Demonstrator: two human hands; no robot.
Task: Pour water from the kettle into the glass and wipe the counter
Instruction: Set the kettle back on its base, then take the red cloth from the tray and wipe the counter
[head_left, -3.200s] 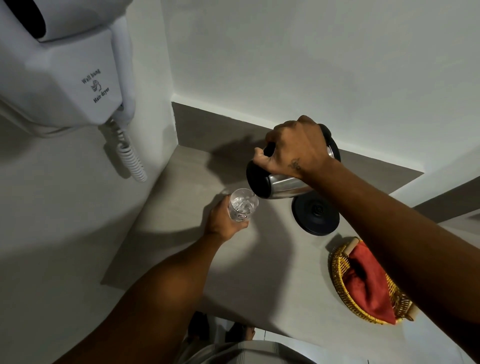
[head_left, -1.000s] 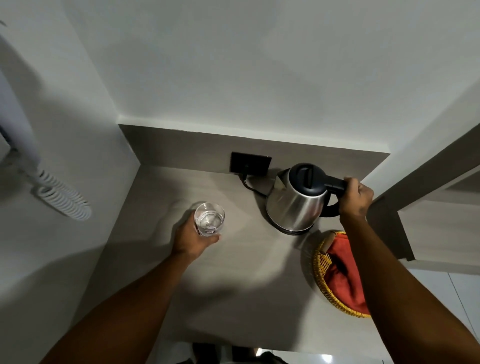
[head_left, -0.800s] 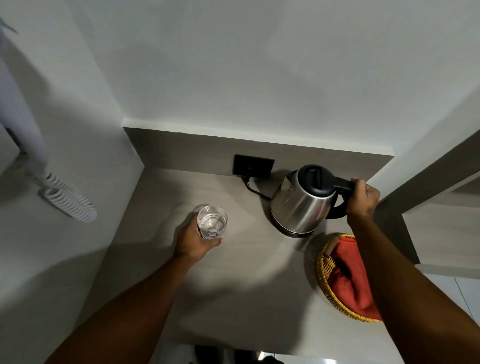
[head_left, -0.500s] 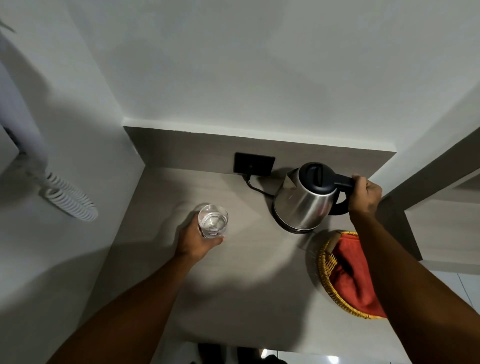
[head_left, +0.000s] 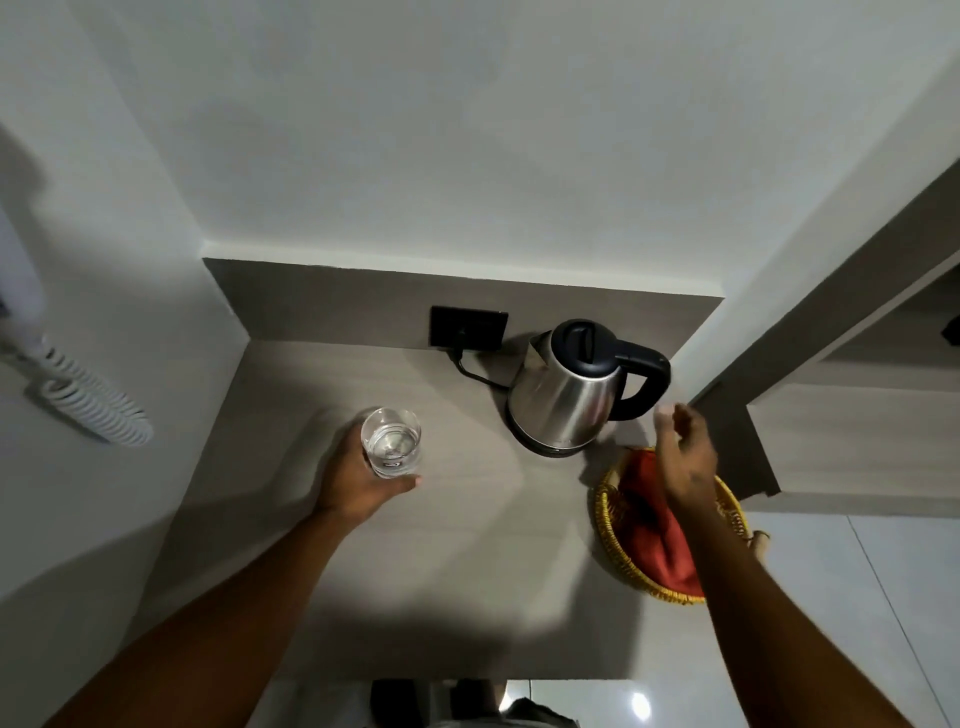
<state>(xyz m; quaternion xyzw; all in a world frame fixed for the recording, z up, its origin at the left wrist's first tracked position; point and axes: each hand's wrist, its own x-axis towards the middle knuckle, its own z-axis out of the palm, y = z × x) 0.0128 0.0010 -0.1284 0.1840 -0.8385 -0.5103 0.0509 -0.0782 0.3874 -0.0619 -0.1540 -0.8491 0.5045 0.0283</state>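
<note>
A steel kettle (head_left: 563, 397) with a black lid and handle stands upright on its base at the back right of the grey counter (head_left: 467, 545). My left hand (head_left: 358, 475) is wrapped around a clear glass (head_left: 390, 448) holding water, which rests on the counter left of the kettle. My right hand (head_left: 683, 449) hovers just off the kettle handle, fingers apart and holding nothing, above a woven yellow basket (head_left: 605, 519) with a red cloth (head_left: 657, 535) in it.
A black wall socket (head_left: 467, 327) with the kettle's cord sits on the backsplash. A white coiled cord (head_left: 98, 408) hangs on the left wall. A wooden door frame (head_left: 810, 322) borders the counter on the right. White walls close the corner.
My right hand set the kettle on its base, let go of the handle and drew back over the basket. My left hand has kept hold of the glass in the same place.
</note>
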